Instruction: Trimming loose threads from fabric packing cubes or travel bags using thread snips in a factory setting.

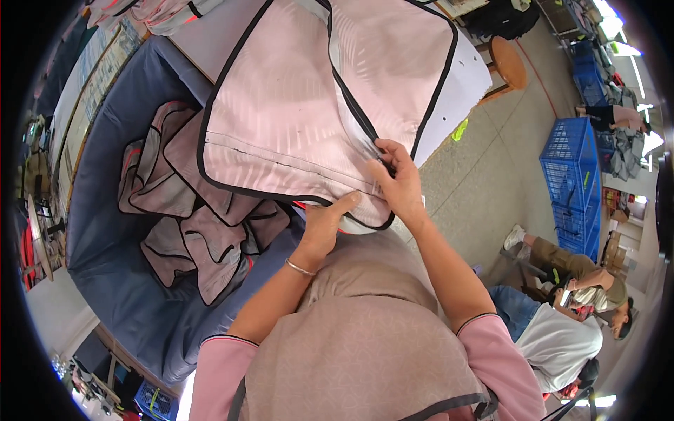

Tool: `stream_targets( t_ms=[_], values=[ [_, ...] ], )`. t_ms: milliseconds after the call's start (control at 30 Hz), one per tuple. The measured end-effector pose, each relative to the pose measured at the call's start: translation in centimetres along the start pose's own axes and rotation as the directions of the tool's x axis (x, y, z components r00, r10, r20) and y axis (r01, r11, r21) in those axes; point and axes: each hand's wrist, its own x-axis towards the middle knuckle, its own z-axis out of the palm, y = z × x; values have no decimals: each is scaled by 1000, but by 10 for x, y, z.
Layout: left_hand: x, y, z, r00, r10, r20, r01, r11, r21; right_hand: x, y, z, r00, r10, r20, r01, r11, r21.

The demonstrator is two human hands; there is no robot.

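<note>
brown apron [358,351] before pink panel [277,112], black strip [357,111] lengthwise away-left

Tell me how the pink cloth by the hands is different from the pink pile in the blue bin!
The pink cloth is mostly spread out, while the pink pile is folded and crumpled. The left hand and right hand touch the pink cloth; neither touches the pink pile. The pink cloth is outside the blue bin; the pink pile lies inside it. Both are pink, edged in black.
</note>
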Motion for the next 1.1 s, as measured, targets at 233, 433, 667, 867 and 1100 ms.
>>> stream_targets(
  t_ms=[233, 433, 667, 867, 1100],
  values=[
    [-30, 27, 19, 994, -12, 107, 26, 991, -128, -48, -82, -29, 985, -169, -15, 155, 932, -328],
    [-41, 39, 26, 984, 24, 179, 1, 991, -135, -67, -96, -41, 797, -575, 187, 531, 519, -670],
    [-43, 41, 33, 979, 90, 181, -74, 993, -91, -67, -103, -40, 702, -665, 254, 559, 295, -775],
    [-43, 42, 38, 977, 135, 163, -120, 988, -97, -67, -109, -38, 702, -667, 250, 531, 256, -808],
    [-44, 45, 39, 981, 132, 145, -119, 988, -97, -66, -106, -38, 681, -680, 270, 549, 231, -803]
  ],
)
